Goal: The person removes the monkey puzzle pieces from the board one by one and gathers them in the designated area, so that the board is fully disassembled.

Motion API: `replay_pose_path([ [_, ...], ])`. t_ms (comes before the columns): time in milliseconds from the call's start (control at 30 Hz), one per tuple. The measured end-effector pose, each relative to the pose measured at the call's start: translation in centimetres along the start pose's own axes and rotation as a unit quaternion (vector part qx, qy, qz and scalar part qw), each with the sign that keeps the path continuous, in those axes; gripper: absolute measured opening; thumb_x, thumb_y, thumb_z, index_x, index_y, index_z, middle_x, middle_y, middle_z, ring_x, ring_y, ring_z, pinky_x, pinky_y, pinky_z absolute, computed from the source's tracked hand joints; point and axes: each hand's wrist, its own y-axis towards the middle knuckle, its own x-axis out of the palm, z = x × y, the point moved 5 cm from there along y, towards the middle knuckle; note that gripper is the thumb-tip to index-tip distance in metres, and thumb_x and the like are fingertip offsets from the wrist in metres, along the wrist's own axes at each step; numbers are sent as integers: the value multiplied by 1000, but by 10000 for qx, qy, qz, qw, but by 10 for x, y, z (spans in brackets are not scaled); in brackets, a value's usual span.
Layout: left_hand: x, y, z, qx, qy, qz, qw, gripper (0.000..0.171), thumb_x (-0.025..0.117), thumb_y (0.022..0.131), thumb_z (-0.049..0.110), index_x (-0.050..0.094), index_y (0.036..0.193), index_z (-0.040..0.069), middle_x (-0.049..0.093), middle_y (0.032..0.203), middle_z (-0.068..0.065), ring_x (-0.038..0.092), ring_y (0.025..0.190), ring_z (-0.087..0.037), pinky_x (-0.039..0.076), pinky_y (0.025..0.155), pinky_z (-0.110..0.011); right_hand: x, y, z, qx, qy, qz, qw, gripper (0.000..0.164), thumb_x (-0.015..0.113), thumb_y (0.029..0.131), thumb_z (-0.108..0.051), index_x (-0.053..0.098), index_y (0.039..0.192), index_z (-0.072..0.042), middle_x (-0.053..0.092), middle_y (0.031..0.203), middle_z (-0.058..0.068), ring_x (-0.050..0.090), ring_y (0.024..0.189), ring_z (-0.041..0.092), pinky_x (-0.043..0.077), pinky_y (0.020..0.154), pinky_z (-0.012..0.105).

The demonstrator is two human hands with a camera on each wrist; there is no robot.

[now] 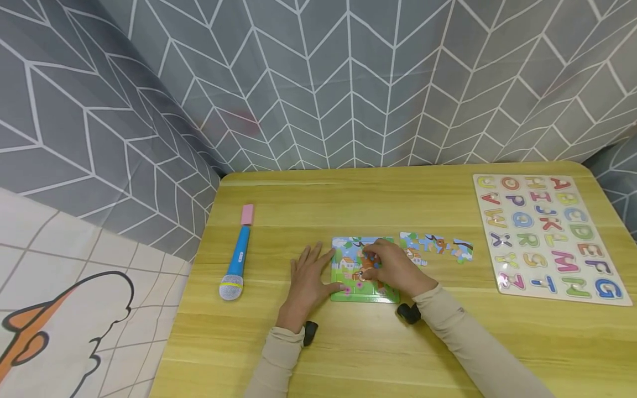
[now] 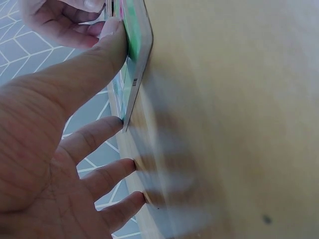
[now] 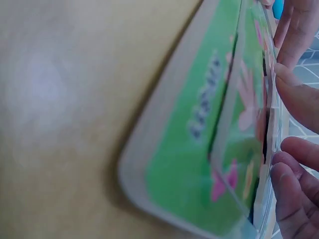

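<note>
Directly under right fingers (image 1: 376, 249), jigsaw (image 1: 354, 276), touching left thumb (image 1: 332, 288)

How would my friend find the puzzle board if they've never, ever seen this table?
Find the big yellow-brown table, then the left hand and right hand near its middle. The puzzle board lies between them, partly under the right one. Unlike the letter board, it shows a picture; unlike the loose pieces beside it, it has a green edge.
</note>
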Motion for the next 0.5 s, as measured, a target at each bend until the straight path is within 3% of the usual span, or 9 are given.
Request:
replay_pose_path([
  [333, 0, 1, -2, 26, 66, 23, 10000, 87, 87, 74, 43, 50, 149, 21, 29, 167, -10, 16, 157, -40, 8, 121, -73, 3, 6, -5, 73, -183, -172, 9997, 62, 87, 76, -22, 64, 126, 7, 61, 102, 10, 55, 80, 15, 55, 72, 31],
  [500, 1, 2, -2, 29, 94, 28, 9999, 87, 87, 74, 43, 50, 149, 21, 29, 166, -10, 16, 157, -39, 9, 120, -73, 4, 6, -5, 145, -238, -177, 9995, 59, 86, 78, -21, 65, 125, 7, 60, 100, 10, 54, 78, 14, 53, 70, 29],
])
